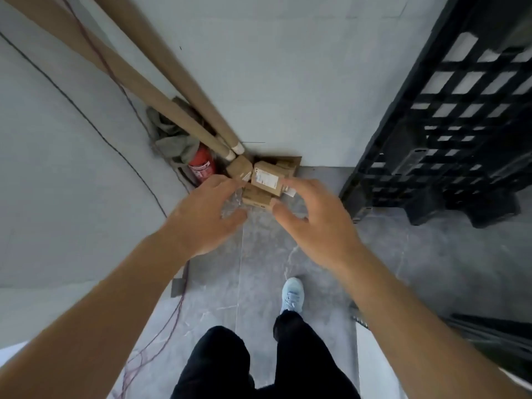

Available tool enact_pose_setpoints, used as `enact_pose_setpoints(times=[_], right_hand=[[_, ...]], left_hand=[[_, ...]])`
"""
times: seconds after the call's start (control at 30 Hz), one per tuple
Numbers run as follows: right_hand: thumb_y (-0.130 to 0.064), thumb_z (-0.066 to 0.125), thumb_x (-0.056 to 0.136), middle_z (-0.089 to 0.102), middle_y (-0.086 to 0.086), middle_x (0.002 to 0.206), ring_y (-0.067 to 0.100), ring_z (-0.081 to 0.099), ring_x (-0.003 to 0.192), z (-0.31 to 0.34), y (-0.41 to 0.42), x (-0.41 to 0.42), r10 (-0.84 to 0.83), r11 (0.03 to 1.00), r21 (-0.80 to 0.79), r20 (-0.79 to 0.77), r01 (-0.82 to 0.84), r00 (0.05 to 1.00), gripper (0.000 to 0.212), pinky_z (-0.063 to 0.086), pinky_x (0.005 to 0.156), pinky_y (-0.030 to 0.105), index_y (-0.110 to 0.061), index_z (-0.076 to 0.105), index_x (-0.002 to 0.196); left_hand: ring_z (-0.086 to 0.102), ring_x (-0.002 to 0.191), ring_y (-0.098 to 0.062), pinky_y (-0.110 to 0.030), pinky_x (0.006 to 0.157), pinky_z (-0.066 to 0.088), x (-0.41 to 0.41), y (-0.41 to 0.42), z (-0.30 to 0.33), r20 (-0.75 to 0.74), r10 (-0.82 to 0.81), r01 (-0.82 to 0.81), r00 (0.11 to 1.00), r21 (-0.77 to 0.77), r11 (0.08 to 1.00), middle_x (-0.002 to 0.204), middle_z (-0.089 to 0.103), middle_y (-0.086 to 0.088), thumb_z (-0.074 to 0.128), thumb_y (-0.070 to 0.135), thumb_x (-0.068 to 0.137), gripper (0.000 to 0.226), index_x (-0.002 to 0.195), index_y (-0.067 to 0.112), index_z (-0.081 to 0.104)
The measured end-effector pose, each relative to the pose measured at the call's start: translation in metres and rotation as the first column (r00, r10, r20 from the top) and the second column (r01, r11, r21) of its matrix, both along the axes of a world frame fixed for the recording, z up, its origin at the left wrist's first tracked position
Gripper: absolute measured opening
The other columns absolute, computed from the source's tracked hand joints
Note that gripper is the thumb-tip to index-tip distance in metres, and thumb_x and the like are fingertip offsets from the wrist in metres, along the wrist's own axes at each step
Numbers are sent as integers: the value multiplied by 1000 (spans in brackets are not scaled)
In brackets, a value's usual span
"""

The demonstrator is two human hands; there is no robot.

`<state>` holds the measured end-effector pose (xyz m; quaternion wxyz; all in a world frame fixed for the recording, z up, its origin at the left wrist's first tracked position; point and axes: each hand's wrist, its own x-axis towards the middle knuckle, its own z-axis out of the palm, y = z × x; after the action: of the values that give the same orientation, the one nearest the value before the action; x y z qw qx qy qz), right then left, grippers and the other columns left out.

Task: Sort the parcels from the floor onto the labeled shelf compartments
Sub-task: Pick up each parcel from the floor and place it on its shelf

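Against the corner wall, on the floor (302, 226): parcels (266, 178), brown card, piled together, the top one showing a white label. Above them we log our left hand (201, 214) and right hand (313, 223), both with fingers spread apart and holding nothing; whether either touches a parcel we cannot tell. Beside the pile: red extinguisher (202, 165), two card tubes (161, 102) leaning. Right: black pallet (446, 133), upright.
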<state>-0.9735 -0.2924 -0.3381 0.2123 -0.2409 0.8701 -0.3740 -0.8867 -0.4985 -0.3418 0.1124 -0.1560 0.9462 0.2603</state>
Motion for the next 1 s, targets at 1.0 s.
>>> enact_pose_setpoints(times=[1.0], right_hand=[[-9, 47, 99, 50, -14, 107, 0, 54, 87, -543, -299, -274, -113, 976, 213, 359, 37, 927, 49, 39, 58, 2, -26, 51, 145]], left_hand=[[67, 103, -26, -47, 87, 59, -249, -238, -567, 137, 433, -454, 891, 248, 856, 120, 68, -7, 69, 32, 71, 61, 130, 17, 63]])
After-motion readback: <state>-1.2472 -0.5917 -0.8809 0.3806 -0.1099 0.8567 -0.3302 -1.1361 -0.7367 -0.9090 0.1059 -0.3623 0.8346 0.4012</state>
